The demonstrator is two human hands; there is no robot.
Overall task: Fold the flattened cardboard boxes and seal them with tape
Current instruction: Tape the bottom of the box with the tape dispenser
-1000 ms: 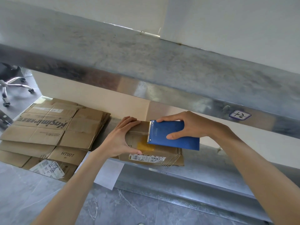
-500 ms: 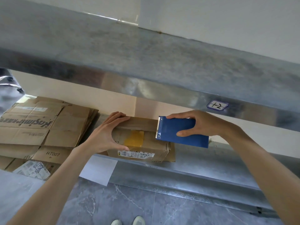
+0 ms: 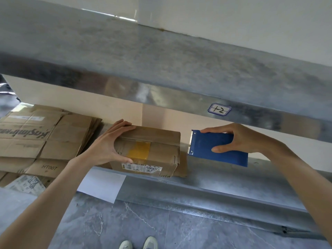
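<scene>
Metal shelf (image 3: 233, 178): folded box (image 3: 159, 141) at front edge, gripped by left hand (image 3: 107, 148); blue tape cutter (image 3: 210, 146), held in right hand (image 3: 239, 139), now drawn clear of box; strip apparently severed, seam taped.

Soft, even daylight fills the scene, bright but not harsh. The broad grey metal upper shelf (image 3: 179, 65) bows and slants with wide-angle distortion, and its front lip carries dull, smeared reflections. Above it the white wall (image 3: 251, 18) is nearly washed out. Below it the left hand (image 3: 106, 146) throws a faint shadow on the folded brown cardboard box (image 3: 161, 153), and the blue flat tape cutter (image 3: 203, 142) in the right hand (image 3: 240, 139) shows crisp teeth. Far left below it, a dark corner blurs.
</scene>
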